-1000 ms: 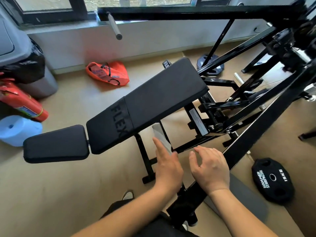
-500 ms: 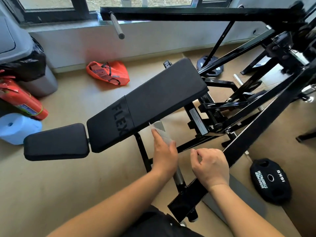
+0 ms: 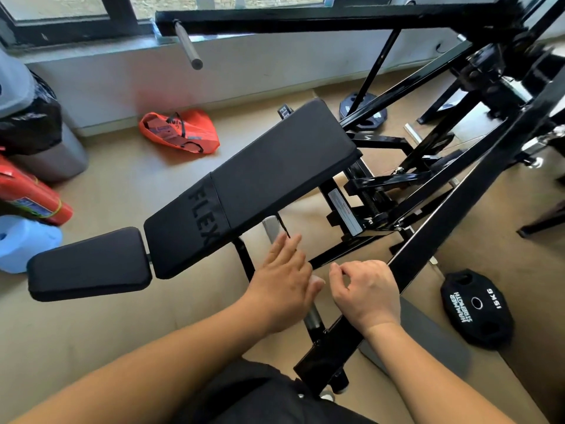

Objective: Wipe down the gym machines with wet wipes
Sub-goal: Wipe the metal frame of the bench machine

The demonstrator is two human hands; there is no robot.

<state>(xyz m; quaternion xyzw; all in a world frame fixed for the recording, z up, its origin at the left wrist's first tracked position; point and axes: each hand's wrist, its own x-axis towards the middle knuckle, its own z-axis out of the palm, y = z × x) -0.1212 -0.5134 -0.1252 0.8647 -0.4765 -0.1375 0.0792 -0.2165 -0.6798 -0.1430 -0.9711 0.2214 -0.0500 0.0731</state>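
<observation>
Silver metal handle bar (image 3: 313, 319) of the black steel gym machine (image 3: 458, 209) is being covered by the left hand (image 3: 281, 289).
The left fingers (image 3: 290, 246) are being laid straight, slightly apart, along the bar; a pale end is showing just beyond the fingertips, and whether a wet wipe is lying beneath cannot be told. The right hand (image 3: 367, 292), just beside, is being seen curled, nothing visible inside.

Lettering on the bench and plate

The black bench pad (image 3: 275, 179) carries "FLEX" embossed tone on tone near its lower end. The black weight plate (image 3: 477, 307) on the floor reads "HAMMER STRENGTH" and "15KG" in white. A white sticker (image 3: 344, 212) on the frame has print too small to read.
</observation>
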